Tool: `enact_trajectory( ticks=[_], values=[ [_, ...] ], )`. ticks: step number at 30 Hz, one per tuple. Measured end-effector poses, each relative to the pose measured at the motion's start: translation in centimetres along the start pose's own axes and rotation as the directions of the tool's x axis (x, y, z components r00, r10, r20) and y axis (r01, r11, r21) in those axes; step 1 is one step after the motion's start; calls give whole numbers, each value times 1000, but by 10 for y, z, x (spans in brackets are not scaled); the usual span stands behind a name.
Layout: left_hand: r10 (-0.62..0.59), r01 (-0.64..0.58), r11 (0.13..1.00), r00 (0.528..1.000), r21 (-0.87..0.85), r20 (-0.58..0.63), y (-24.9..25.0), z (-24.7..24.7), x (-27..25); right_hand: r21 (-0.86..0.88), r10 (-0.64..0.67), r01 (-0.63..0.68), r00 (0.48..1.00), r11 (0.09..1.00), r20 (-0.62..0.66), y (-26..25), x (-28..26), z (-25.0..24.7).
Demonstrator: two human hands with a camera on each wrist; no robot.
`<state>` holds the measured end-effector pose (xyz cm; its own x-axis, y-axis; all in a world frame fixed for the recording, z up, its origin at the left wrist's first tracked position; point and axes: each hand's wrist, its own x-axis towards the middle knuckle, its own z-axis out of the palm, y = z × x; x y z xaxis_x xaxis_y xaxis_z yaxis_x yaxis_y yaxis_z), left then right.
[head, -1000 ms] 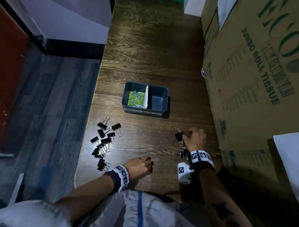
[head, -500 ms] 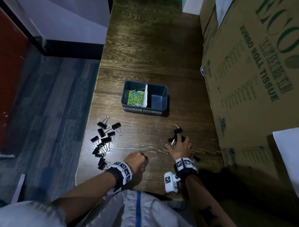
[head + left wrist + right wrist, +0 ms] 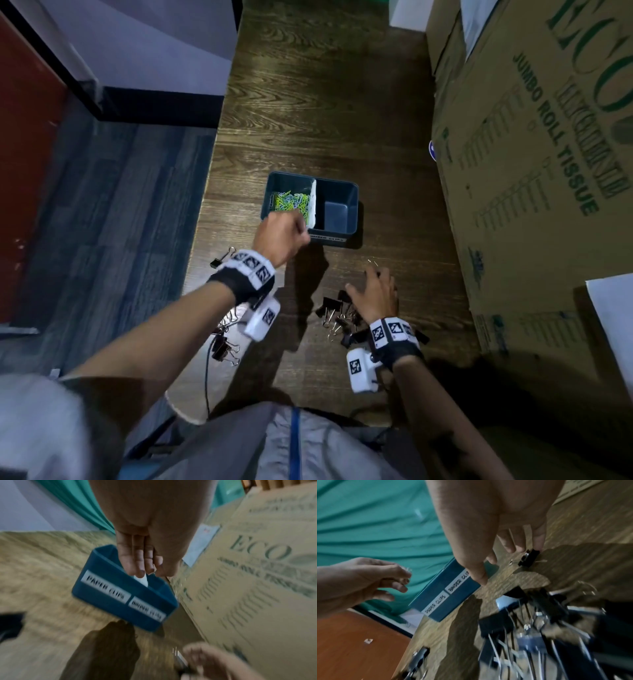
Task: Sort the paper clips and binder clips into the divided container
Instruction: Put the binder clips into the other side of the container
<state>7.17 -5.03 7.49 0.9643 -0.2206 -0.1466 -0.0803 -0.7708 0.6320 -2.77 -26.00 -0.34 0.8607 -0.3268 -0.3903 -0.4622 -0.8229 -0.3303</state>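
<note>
A dark blue divided container (image 3: 352, 205) stands mid-table; its left half holds green and blue paper clips (image 3: 291, 202), and its right half is bare. Labels on its front wall (image 3: 96, 601) read PAPER CLIPS and BINDER CLIPS. My left hand (image 3: 284, 233) hovers over the front left corner, fingertips pinched on a small shiny clip (image 3: 407, 568). My right hand (image 3: 373, 291) is spread over a bunch of black binder clips (image 3: 332, 310), one fingertip touching a binder clip (image 3: 529, 558). A second pile of binder clips (image 3: 222, 346) lies left, mostly hidden under my left arm.
A tall cardboard box (image 3: 531, 171) walls off the right side of the wooden table (image 3: 325, 102), close to the container. The table's left edge (image 3: 205, 240) drops to a grey floor. A white sheet (image 3: 613, 325) lies at far right.
My left hand rose from the table's front edge and travelled forward to the container's paper-clip side. My right hand opened and spread over the right binder clips.
</note>
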Motion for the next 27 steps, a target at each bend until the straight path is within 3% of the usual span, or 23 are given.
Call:
enact_trajectory(
  ticks=[4, 9, 12, 16, 18, 24, 27],
  values=[
    [-55, 46, 996, 991, -76, -119, -6, -19, 34, -18, 32, -32, 999, 999, 9, 2, 24, -11],
    [-136, 144, 989, 974, 36, -181, -51, -16, 9, 18, 72, -76, 984, 997, 161, 7, 34, -8],
    [-289, 300, 937, 953, 179, -89, -88, -7, -16, 20, 27, -33, 969, 999, 247, 4, 25, 3],
    [-537, 489, 822, 836, 290, 112, -124, 14, -45, -86, -56, 85, 951, 993, 303, -7, 7, 20],
    [-532, 468, 831, 826, 300, 185, -126, 31, -58, -127, -106, 154, 940, 980, 323, -13, -1, 26],
    [-299, 156, 893, 907, 422, 297, -91, 75, -90, -204, -301, 370, 904, 906, 304, -33, -26, 46],
    [-211, 36, 912, 895, 409, 393, -73, 82, -99, -120, -388, 429, 883, 895, 264, -32, -32, 43]
  ],
)
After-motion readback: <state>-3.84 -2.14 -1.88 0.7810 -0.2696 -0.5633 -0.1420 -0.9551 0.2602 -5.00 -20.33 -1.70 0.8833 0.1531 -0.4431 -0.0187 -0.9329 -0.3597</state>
